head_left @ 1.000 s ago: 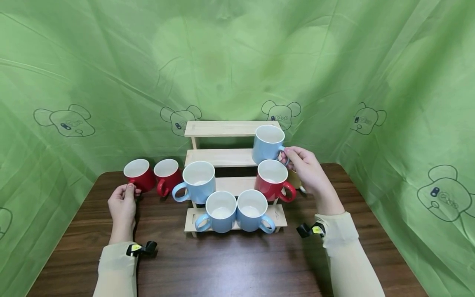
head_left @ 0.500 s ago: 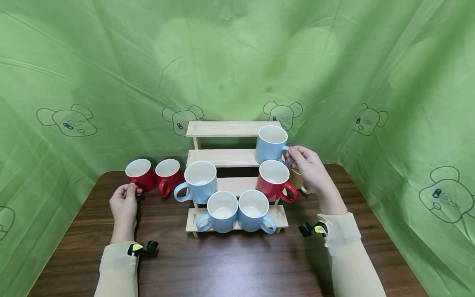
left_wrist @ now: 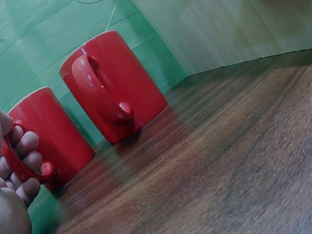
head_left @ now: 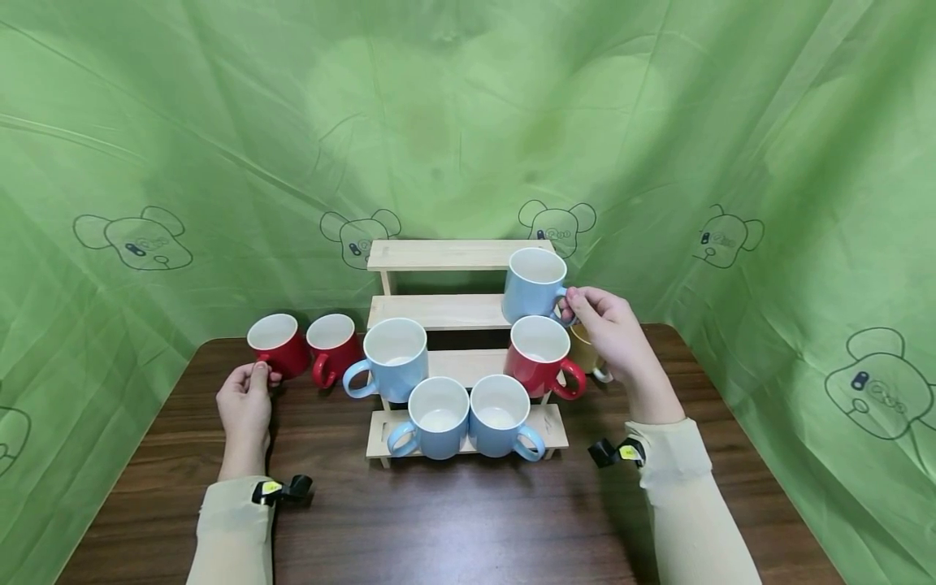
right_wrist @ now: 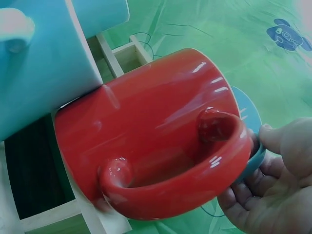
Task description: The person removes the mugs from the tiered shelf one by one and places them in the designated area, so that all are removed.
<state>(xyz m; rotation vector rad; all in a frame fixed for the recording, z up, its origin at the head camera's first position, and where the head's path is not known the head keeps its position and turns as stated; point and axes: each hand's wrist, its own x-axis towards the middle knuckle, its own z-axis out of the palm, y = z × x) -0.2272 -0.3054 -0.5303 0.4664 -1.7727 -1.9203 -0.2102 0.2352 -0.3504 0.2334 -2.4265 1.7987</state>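
My left hand (head_left: 244, 406) grips the handle of a red mug (head_left: 285, 357) at the table's back left. In the left wrist view its fingers (left_wrist: 27, 144) curl round the handle, and the mug's base rests on the wood. A second red mug (left_wrist: 114, 85) stands beside it. On the right, my right hand (head_left: 610, 329) pinches the handle of a light blue mug (head_left: 525, 296) at the right end of the rack's third tier. From the right wrist camera, a red mug (right_wrist: 151, 131) one tier lower covers most of that light blue mug (right_wrist: 247, 109).
The stepped wooden rack (head_left: 439, 253) stands mid-table. Two light blue mugs fill the middle of its lowest tier; another light blue mug (head_left: 398, 378) sits at the second tier's left. A yellow mug (head_left: 582, 353) is partly hidden below my right hand. Green cloth (head_left: 468, 122) surrounds the table.
My right hand and the light blue mug it holds have shifted very slightly to the right since the first frame. The left hand and the other mugs have stayed put.
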